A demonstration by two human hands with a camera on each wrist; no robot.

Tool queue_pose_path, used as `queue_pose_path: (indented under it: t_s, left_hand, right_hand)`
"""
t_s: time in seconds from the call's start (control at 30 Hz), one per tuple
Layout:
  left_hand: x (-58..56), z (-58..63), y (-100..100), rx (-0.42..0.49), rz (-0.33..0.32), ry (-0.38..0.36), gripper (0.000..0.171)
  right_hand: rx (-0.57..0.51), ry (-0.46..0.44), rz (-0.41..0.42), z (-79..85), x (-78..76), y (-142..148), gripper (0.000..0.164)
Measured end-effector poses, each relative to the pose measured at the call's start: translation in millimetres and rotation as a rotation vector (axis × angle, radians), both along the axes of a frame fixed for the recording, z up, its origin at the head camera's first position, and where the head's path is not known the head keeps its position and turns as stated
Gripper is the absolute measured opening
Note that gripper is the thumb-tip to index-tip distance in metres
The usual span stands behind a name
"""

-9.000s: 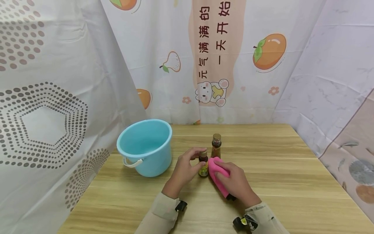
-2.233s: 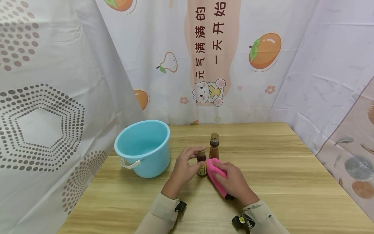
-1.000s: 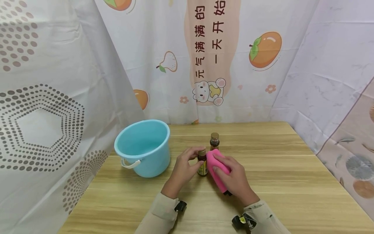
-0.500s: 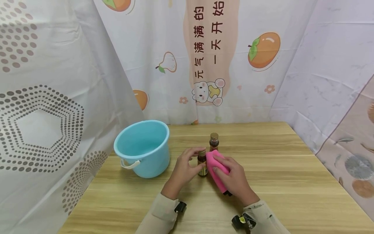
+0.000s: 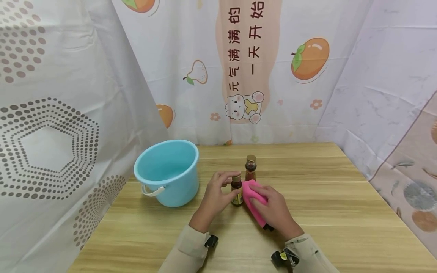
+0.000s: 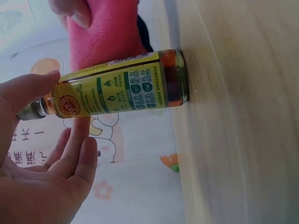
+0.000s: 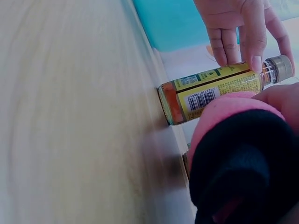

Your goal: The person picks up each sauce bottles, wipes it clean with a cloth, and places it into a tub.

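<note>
My left hand [image 5: 217,193] holds a small glass sauce bottle [image 6: 114,88] by its upper part, thumb on the neck side and a fingertip at the cap. The bottle stands upright on the table, with a yellow label and a metal screw cap. My right hand [image 5: 272,207] grips a bunched pink cloth [image 5: 252,197] with a black end [image 7: 233,163]. The cloth lies against the bottle's right side. Just behind the cloth stands a second brown bottle [image 5: 250,167] with a gold cap; its lower part is hidden.
A light blue bucket [image 5: 186,182] with a white handle [image 5: 153,191] stands on the left of the wooden table [image 5: 327,197]. Printed curtains [image 5: 191,41] hang behind the table and at both sides.
The pink cloth shifts up and back down along the bottle's side. The label side facing the head view differs between frames, so the held bottle has turned. Bucket and rear bottle stay put.
</note>
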State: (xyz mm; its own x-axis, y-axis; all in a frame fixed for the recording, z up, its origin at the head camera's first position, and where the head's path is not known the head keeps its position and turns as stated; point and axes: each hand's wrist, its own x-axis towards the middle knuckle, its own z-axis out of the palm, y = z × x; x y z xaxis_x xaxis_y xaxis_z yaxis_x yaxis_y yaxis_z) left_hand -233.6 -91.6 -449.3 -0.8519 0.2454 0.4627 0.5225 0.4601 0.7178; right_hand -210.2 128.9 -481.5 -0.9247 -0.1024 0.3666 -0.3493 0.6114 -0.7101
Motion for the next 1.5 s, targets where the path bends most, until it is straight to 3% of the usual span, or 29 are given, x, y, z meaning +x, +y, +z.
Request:
queue_pose_path:
  t_s: [0.33,0.63,0.87,1.27,1.5]
  left_hand:
    - [-0.8,-0.5,0.6,0.008,-0.017,0.003,0.055]
    - [-0.4,-0.5,0.8,0.009,-0.023,-0.008,0.059]
    - [1.0,-0.1,0.7,0.013,-0.035,-0.034,0.057]
    - [-0.3,-0.2,1.1,0.021,-0.039,-0.024,0.055]
    - [-0.8,0.7,0.6,-0.021,-0.006,-0.002,0.054]
  right_hand:
    - [0.098,-0.072,0.007,-3.7,-1.3,2.4,0.041]
    - [0.11,-0.061,0.002,-5.5,-1.8,1.9,0.04]
    - [0.063,-0.039,-0.005,-6.4,-0.5,0.2,0.042]
    - [-0.058,0.09,0.015,0.5,0.8,-0.4,0.044]
    - [-0.129,0.136,0.042,2.8,-0.1,-1.3,0.047]
